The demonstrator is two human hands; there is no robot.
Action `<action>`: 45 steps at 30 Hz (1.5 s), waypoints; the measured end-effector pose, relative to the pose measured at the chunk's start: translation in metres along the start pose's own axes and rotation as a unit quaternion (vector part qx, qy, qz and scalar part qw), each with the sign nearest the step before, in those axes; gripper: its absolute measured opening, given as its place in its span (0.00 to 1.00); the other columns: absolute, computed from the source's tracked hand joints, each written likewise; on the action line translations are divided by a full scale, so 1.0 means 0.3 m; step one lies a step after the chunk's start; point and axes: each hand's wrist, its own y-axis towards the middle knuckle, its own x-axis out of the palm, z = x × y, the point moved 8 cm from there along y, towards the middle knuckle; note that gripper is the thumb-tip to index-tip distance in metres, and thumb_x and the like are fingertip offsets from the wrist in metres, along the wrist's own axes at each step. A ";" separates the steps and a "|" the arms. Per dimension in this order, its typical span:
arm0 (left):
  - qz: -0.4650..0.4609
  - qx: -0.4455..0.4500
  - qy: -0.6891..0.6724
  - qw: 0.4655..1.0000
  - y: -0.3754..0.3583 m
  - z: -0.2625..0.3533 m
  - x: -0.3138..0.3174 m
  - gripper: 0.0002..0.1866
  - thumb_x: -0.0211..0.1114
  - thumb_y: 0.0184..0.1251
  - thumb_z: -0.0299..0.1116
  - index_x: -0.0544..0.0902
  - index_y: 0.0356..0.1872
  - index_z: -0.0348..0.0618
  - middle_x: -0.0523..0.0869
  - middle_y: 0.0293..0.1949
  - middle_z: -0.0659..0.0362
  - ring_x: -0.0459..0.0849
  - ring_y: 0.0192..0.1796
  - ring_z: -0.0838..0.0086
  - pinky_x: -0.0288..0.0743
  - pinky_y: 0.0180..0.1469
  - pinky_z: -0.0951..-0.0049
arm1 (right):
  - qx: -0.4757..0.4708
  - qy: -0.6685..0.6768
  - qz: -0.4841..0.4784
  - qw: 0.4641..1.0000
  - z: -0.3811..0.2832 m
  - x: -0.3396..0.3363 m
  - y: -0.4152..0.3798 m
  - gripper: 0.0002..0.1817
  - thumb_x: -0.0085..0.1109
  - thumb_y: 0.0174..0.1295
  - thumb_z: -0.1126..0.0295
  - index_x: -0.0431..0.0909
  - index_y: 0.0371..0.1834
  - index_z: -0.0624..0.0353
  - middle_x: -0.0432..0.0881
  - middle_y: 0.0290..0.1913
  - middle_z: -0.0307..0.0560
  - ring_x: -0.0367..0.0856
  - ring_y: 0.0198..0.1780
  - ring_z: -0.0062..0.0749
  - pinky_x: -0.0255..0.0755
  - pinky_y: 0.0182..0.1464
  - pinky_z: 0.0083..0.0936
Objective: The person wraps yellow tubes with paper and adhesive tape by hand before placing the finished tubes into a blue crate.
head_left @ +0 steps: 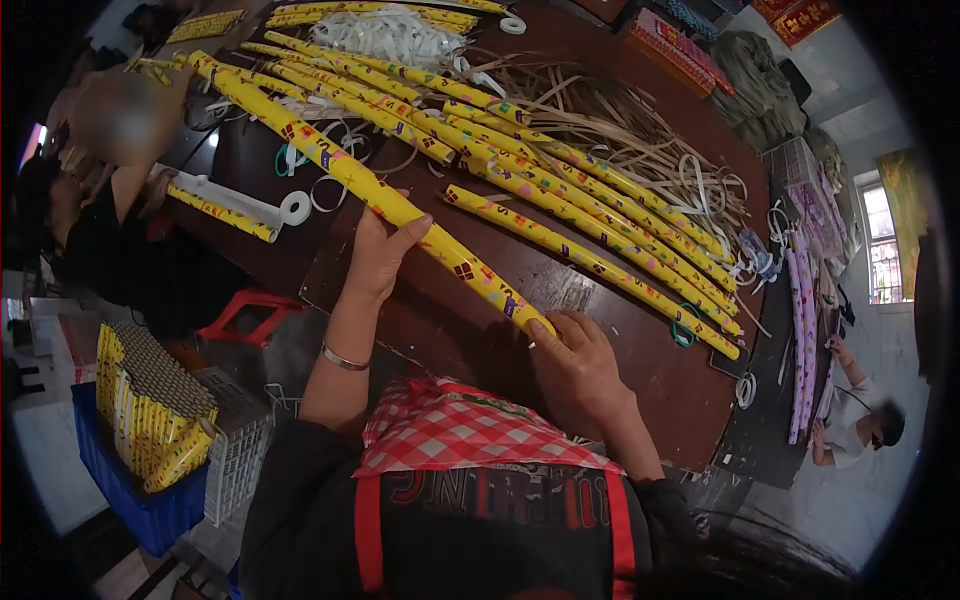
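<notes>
A long yellow patterned tube (pixel 345 168) runs slantwise from the upper left down to the front of the dark red table (pixel 650 350). Around its middle wraps my left hand (pixel 385 245), thumb on top. My right hand (pixel 580 360) grips the tube's near end. Just beyond it, a single yellow tube (pixel 600 262) lies on the table, and several similar tubes (pixel 640 215) rest side by side behind that one. White strips (pixel 385 38) are heaped on tubes at the back, and brown strips (pixel 620 130) spread behind the row.
At the left, a person (pixel 100 240) sits by a white roll (pixel 294 208) and a red stool (pixel 250 318). A blue crate (pixel 150 515) holds yellow tubes at lower left. Another person (pixel 855 415) is at the far right, near purple tubes (pixel 800 340).
</notes>
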 end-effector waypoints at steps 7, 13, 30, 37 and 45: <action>-0.004 -0.021 -0.038 0.999 -0.014 0.032 0.028 0.27 0.67 0.60 0.22 0.64 0.58 0.34 0.75 0.46 0.58 0.77 0.48 0.76 0.72 0.54 0.75 | 0.096 0.036 0.006 0.995 0.053 -0.042 0.007 0.33 0.66 0.53 0.61 0.67 0.61 0.65 0.76 0.49 0.56 0.73 0.50 0.52 0.66 0.57 0.45; -0.043 -0.007 0.006 0.999 -0.042 -0.060 0.158 0.25 0.65 0.61 0.21 0.65 0.57 0.35 0.80 0.44 0.55 0.80 0.48 0.73 0.75 0.54 0.73 | 0.126 0.007 -0.014 0.992 0.034 0.034 0.140 0.36 0.67 0.52 0.59 0.66 0.61 0.64 0.79 0.48 0.58 0.77 0.47 0.53 0.70 0.52 0.43; -0.075 0.071 -0.008 0.995 0.040 0.166 0.083 0.22 0.63 0.63 0.23 0.67 0.57 0.37 0.82 0.45 0.51 0.81 0.49 0.70 0.76 0.54 0.69 | 0.093 -0.031 0.069 0.993 0.130 -0.007 -0.064 0.28 0.67 0.49 0.70 0.71 0.55 0.60 0.79 0.32 0.52 0.80 0.30 0.47 0.74 0.28 0.38; -0.004 0.109 -0.014 0.994 0.089 0.364 -0.079 0.18 0.58 0.69 0.30 0.67 0.57 0.41 0.81 0.46 0.53 0.82 0.44 0.70 0.81 0.44 0.70 | 0.070 -0.057 0.073 0.993 0.183 -0.053 -0.139 0.27 0.68 0.47 0.73 0.71 0.52 0.60 0.77 0.32 0.50 0.78 0.30 0.46 0.73 0.30 0.37; 0.063 0.162 -0.027 0.984 0.114 0.491 -0.294 0.17 0.55 0.72 0.35 0.70 0.56 0.38 0.81 0.45 0.54 0.81 0.47 0.68 0.77 0.51 0.65 | 0.070 -0.087 0.075 0.991 0.234 -0.086 -0.218 0.27 0.65 0.44 0.78 0.70 0.52 0.60 0.76 0.31 0.51 0.76 0.32 0.48 0.71 0.32 0.39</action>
